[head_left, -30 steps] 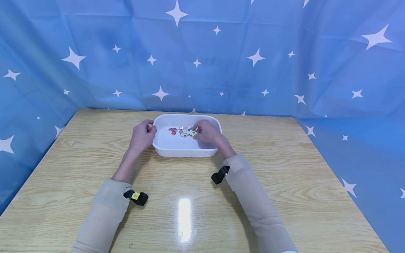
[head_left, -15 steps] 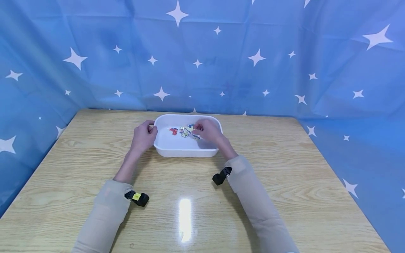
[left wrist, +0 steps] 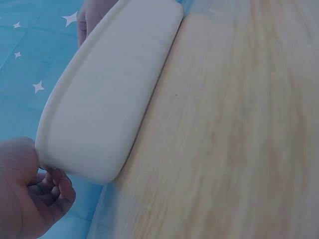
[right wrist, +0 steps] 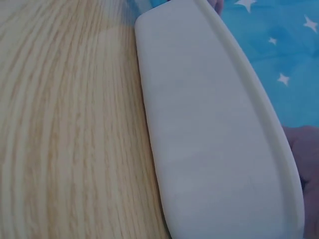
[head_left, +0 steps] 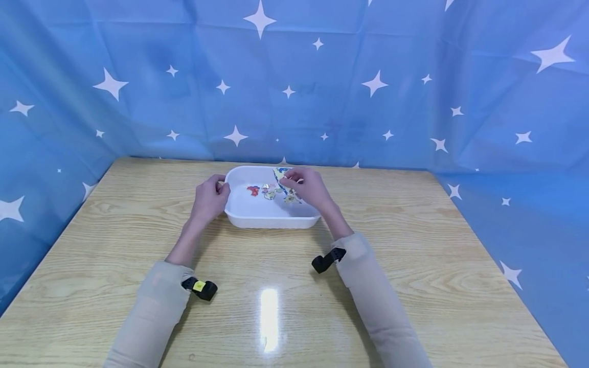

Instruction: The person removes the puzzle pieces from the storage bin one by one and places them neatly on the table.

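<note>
A white plastic basin [head_left: 271, 222] stands on the table, and my left hand [head_left: 209, 199] pinches its left rim. In the left wrist view the thumb of that hand [left wrist: 25, 194] lies at the rim with the other fingers curled below. Over the right part of the basin, my right hand [head_left: 312, 190] pinches a flat yellow-and-blue printed piece [head_left: 279, 175], raised and tilted. Another patterned piece [head_left: 292, 198] shows under that hand. A red piece [head_left: 253, 190] and several pale printed pieces [head_left: 269, 193] lie on the basin floor. In the right wrist view the basin wall [right wrist: 209, 124] hides most of my right hand.
The wooden table [head_left: 257, 266] extends around the basin on both sides and in front. A blue curtain with white stars [head_left: 294, 117] hangs behind the table's far edge. Black wrist cameras [head_left: 204, 290] sit on both sleeves.
My right hand has risen and moved slightly right, lifting the yellow-and-blue piece off the others and tilting it up. My left hand has stayed at the rim.
</note>
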Tool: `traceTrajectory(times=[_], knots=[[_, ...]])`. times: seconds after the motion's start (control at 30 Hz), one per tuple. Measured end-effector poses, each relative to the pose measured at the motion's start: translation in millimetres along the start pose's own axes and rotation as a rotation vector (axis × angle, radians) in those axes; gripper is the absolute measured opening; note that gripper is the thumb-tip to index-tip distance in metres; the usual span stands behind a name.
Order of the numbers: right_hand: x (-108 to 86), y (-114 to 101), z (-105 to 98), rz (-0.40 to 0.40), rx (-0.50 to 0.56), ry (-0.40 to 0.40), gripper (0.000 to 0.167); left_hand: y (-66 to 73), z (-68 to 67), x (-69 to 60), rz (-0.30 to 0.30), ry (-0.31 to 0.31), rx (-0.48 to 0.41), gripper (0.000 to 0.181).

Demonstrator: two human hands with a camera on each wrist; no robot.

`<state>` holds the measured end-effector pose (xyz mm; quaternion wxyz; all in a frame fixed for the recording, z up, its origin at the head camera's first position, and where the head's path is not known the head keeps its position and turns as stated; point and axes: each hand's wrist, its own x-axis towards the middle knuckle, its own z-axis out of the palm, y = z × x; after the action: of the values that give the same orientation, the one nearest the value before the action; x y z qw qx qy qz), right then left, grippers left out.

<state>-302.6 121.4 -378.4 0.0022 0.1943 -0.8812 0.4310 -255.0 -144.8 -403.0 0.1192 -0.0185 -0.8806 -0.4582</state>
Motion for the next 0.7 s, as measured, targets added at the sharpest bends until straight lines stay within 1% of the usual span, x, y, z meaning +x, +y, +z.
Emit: traceTrajectory(times=[0.1, 0.23, 0.43, 0.57, 0.7], knots=[[-2.8, -1, -4, -0.002, 0.02, 0.025, 0.029, 0.3, 0.6, 0.5, 0.006, 0.002, -0.002, 0.038], [-6.1, 0, -10, 0.004, 0.037, 0.05, 0.027, 0.7, 1.2, 0.9, 0.008, 0.005, -0.006, 0.037], [-11.8, 5, -22, 0.018, 0.131, 0.097, 0.028, 1.2, 1.5, 0.2, 0.0, -0.003, -0.003, 0.037], [-15.5, 8, -31, 0.015, 0.206, 0.165, 0.028, 0.6, 1.4, 0.2, 0.0, -0.003, -0.002, 0.037], [-18.9, 11, -41, -0.009, 0.232, 0.239, 0.025, 0.6, 0.8, 0.0, 0.0, 0.001, -0.002, 0.037]])
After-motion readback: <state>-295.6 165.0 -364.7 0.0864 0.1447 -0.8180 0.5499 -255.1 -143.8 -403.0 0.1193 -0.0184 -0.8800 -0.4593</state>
